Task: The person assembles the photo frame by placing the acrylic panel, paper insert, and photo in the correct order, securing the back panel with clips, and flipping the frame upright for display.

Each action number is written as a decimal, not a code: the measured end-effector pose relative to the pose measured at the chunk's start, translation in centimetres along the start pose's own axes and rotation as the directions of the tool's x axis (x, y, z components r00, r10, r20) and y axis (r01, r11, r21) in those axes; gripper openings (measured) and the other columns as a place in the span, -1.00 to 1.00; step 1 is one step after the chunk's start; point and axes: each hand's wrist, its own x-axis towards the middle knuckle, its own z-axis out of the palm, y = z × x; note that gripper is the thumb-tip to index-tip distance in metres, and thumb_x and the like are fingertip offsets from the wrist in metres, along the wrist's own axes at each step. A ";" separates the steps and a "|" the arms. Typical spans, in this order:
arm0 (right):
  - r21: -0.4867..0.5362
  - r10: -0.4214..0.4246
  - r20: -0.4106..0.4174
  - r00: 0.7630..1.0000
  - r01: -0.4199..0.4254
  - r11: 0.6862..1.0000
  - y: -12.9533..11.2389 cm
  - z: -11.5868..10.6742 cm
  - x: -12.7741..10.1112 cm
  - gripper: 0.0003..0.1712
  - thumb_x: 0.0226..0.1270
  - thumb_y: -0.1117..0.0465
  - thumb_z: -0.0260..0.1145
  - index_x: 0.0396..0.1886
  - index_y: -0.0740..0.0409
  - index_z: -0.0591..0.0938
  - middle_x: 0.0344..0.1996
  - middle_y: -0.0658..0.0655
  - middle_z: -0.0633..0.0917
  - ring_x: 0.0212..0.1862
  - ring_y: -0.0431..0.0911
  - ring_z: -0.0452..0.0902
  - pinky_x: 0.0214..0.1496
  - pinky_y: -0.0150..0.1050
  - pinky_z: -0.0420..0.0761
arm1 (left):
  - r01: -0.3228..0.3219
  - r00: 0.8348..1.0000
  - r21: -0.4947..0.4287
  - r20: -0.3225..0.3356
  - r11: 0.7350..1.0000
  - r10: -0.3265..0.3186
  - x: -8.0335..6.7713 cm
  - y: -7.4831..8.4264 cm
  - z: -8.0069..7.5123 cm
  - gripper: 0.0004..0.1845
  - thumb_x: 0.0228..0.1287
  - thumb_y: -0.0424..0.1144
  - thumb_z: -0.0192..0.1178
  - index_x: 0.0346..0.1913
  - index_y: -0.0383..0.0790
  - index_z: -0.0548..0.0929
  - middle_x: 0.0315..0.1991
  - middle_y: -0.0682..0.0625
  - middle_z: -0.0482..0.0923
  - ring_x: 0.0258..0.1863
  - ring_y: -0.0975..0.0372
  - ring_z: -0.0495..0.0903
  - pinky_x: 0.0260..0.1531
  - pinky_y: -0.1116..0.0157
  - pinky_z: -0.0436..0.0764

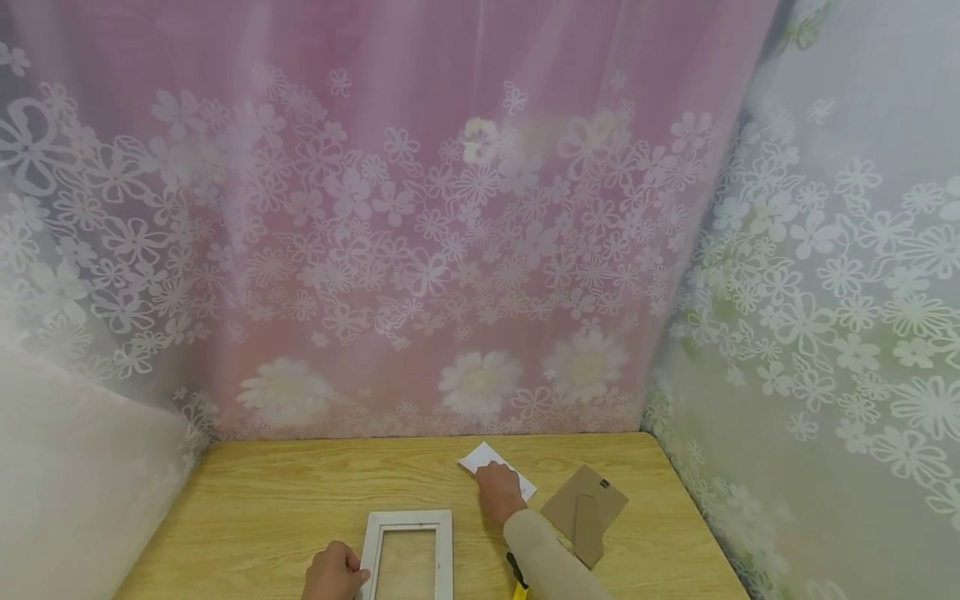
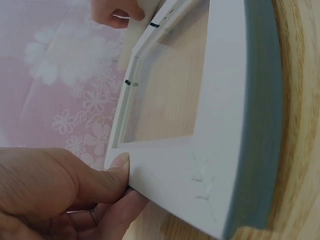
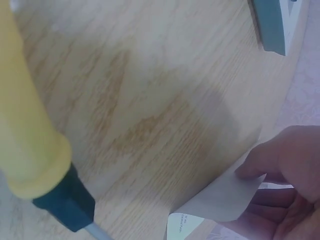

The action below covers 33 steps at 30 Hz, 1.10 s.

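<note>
A white picture frame [image 1: 408, 554] lies flat on the wooden table [image 1: 285, 500], near its front edge. My left hand [image 1: 335, 572] pinches the frame's left side; in the left wrist view the thumb [image 2: 118, 167] lies on top of the frame [image 2: 225, 115] and the fingers curl under it. My right hand [image 1: 497, 490] reaches further back and holds a white sheet of paper [image 1: 486, 457]. In the right wrist view its fingers [image 3: 280, 155] pinch the paper's [image 3: 222, 200] lifted corner.
A brown cardboard frame backing with a stand [image 1: 587, 510] lies right of my right forearm. A yellow-handled screwdriver [image 1: 517, 585] lies by the frame's right side, seen close in the right wrist view [image 3: 30, 135]. Flowered curtains [image 1: 450, 250] close off the table's back and sides.
</note>
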 end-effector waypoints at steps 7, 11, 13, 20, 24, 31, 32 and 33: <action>0.024 0.020 0.007 1.000 -0.020 1.000 0.5 0.1 -0.1 -0.88 0.20 0.32 0.51 -0.36 0.11 0.69 -0.45 0.14 0.68 -0.36 0.05 0.71 -0.40 -0.10 0.70 | 0.033 0.999 0.000 0.039 0.999 -0.033 0.1 -0.1 -0.1 -0.77 0.09 -0.39 0.50 -0.45 -0.30 0.58 -0.52 -0.03 0.55 -0.47 0.16 0.52 -0.42 0.23 0.48; 0.040 0.015 0.005 1.000 -0.015 0.999 0.9 0.4 -0.2 -0.91 0.21 0.30 0.49 -0.34 0.09 0.71 -0.45 0.12 0.68 -0.37 0.02 0.71 -0.44 -0.13 0.69 | 0.051 0.997 -0.003 0.057 0.999 -0.051 0.1 -0.1 -0.1 -0.77 0.12 -0.39 0.48 -0.43 -0.31 0.57 -0.51 -0.04 0.55 -0.46 0.16 0.52 -0.41 0.24 0.49; 0.058 0.013 0.007 1.000 -0.013 0.998 1.0 0.4 -0.2 -0.91 0.22 0.31 0.49 -0.33 0.09 0.72 -0.45 0.11 0.69 -0.37 0.02 0.71 -0.44 -0.13 0.69 | 0.056 0.997 -0.003 0.057 0.998 -0.056 0.1 0.0 -0.1 -0.77 0.12 -0.39 0.48 -0.43 -0.31 0.57 -0.51 -0.04 0.54 -0.46 0.16 0.52 -0.41 0.24 0.48; 0.058 0.039 -0.014 0.999 -0.038 0.998 0.9 -0.3 -0.8 -0.95 0.28 0.31 0.43 -0.34 0.09 0.72 -0.47 0.13 0.69 -0.38 0.02 0.71 -0.40 -0.10 0.70 | 0.054 0.998 0.002 0.037 0.999 -0.054 0.2 0.0 0.0 -0.76 0.09 -0.39 0.49 -0.45 -0.30 0.57 -0.52 -0.04 0.55 -0.46 0.16 0.51 -0.41 0.24 0.47; 0.027 0.042 -0.021 0.999 -0.042 0.999 0.9 -0.6 -1.1 -0.91 0.29 0.27 0.44 -0.41 0.11 0.68 -0.50 0.12 0.68 -0.42 0.01 0.69 -0.43 -0.10 0.68 | 0.063 0.997 0.007 0.050 0.998 -0.063 0.3 -0.1 -0.1 -0.77 0.11 -0.39 0.49 -0.43 -0.31 0.58 -0.51 -0.05 0.54 -0.45 0.15 0.50 -0.40 0.23 0.47; 0.048 0.043 -0.019 0.999 -0.042 0.998 0.7 -0.8 -1.3 -0.89 0.27 0.31 0.44 -0.42 0.13 0.66 -0.48 0.13 0.70 -0.40 0.03 0.71 -0.43 -0.08 0.68 | 0.068 0.996 0.010 0.053 0.998 -0.069 0.3 0.0 -0.1 -0.76 0.10 -0.39 0.50 -0.45 -0.30 0.57 -0.53 -0.04 0.53 -0.46 0.15 0.50 -0.41 0.24 0.46; 0.056 0.045 -0.017 0.999 -0.044 0.997 0.7 -0.8 -1.4 -0.89 0.26 0.32 0.45 -0.42 0.13 0.66 -0.48 0.13 0.70 -0.39 0.04 0.71 -0.42 -0.08 0.69 | 0.070 0.996 0.010 0.055 0.997 -0.071 0.3 0.0 -0.1 -0.76 0.10 -0.39 0.50 -0.45 -0.30 0.58 -0.53 -0.04 0.53 -0.46 0.15 0.50 -0.41 0.24 0.46; 0.064 0.047 -0.015 0.999 -0.046 0.997 0.7 -0.8 -1.4 -0.89 0.25 0.33 0.45 -0.42 0.14 0.67 -0.48 0.14 0.71 -0.39 0.04 0.71 -0.42 -0.07 0.69 | 0.066 0.996 0.012 0.058 0.998 -0.067 0.3 0.0 -0.1 -0.77 0.10 -0.39 0.49 -0.45 -0.31 0.58 -0.53 -0.05 0.53 -0.46 0.15 0.50 -0.41 0.24 0.47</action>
